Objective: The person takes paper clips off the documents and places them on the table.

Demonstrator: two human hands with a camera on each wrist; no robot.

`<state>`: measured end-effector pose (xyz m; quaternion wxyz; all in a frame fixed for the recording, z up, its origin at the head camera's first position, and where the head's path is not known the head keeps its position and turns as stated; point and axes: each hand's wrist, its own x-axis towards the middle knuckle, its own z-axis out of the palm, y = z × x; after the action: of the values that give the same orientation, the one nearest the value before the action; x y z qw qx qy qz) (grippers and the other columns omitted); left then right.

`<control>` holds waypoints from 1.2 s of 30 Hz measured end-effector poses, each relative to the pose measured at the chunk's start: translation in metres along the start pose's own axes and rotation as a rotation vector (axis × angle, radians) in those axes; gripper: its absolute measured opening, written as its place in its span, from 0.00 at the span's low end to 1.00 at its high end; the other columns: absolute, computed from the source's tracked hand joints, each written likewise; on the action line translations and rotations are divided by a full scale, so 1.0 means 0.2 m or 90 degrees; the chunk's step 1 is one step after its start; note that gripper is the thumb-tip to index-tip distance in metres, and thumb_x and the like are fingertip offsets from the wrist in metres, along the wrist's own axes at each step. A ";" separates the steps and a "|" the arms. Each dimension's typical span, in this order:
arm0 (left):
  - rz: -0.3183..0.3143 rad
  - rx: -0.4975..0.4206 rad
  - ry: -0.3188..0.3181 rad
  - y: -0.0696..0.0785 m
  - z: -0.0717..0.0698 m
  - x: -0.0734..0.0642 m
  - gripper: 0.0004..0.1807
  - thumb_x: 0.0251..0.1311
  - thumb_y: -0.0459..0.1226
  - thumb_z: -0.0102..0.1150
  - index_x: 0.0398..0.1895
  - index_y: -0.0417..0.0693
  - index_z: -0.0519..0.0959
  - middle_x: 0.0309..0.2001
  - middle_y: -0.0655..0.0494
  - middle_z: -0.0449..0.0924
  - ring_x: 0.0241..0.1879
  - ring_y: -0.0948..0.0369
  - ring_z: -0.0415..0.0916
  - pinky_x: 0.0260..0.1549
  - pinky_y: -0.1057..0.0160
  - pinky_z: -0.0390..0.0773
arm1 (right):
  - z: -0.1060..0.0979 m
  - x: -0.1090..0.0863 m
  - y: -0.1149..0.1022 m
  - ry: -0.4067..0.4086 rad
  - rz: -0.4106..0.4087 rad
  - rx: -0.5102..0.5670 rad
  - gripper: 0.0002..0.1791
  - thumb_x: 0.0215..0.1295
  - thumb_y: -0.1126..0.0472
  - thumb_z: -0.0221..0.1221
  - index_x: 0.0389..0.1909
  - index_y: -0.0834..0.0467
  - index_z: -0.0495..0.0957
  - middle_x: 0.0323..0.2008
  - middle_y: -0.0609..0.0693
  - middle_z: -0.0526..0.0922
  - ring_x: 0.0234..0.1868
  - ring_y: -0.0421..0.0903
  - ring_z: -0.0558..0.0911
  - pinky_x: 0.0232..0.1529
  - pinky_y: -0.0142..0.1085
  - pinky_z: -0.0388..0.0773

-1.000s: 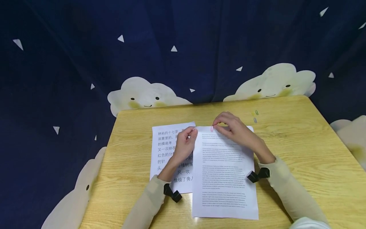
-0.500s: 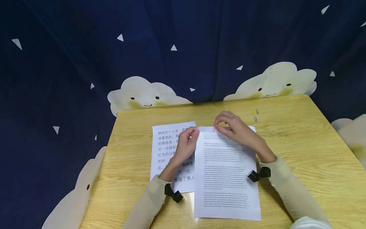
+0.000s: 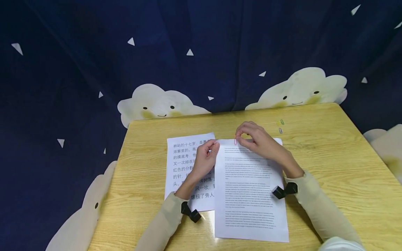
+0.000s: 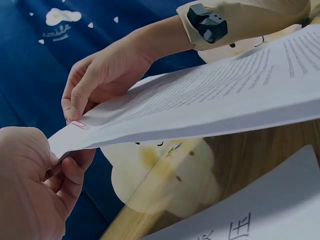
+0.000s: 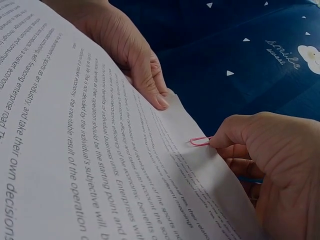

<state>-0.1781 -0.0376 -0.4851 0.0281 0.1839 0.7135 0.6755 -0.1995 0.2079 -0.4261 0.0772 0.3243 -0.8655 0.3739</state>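
My left hand (image 3: pixel 205 158) pinches the top left corner of a printed sheet of paper (image 3: pixel 251 195), thumb on its face. In the left wrist view the paper is raised off the table along its top. A pink paper clip (image 5: pixel 200 142) sits at the top edge, lying over the printed face. My right hand (image 3: pixel 259 141) pinches the outer end of this clip between thumb and forefinger. Its other fingers are behind the paper's edge in the right wrist view. How many sheets are held, I cannot tell.
Another sheet with large Chinese print (image 3: pixel 182 167) lies on the table to the left, partly under my left hand. Toward the back right of the wooden table (image 3: pixel 141 146) lie a yellow paper clip (image 3: pixel 277 123), a green paper clip (image 3: pixel 282 122) and a blue paper clip (image 3: pixel 280 130).
Both hands, the printed paper and the pink clip have shifted slightly to the right. The grip of each hand looks the same.
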 end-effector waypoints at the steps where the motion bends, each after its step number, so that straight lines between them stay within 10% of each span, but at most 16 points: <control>1: 0.001 0.000 0.000 0.00 0.00 0.00 0.17 0.82 0.39 0.49 0.56 0.35 0.82 0.38 0.42 0.86 0.18 0.63 0.79 0.15 0.69 0.74 | 0.00 0.00 0.00 0.000 0.001 -0.001 0.04 0.73 0.65 0.63 0.41 0.53 0.82 0.47 0.47 0.82 0.53 0.45 0.77 0.55 0.45 0.75; 36: 0.006 -0.007 0.008 -0.03 0.00 0.00 0.18 0.82 0.41 0.50 0.58 0.37 0.82 0.40 0.44 0.86 0.19 0.61 0.81 0.17 0.66 0.79 | -0.03 0.00 0.01 0.029 -0.010 0.008 0.02 0.73 0.63 0.64 0.39 0.55 0.84 0.46 0.47 0.83 0.54 0.46 0.77 0.58 0.45 0.73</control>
<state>-0.1796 -0.0375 -0.4907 0.0215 0.1832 0.7089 0.6808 -0.2004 0.2132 -0.4223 0.0975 0.3227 -0.8588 0.3857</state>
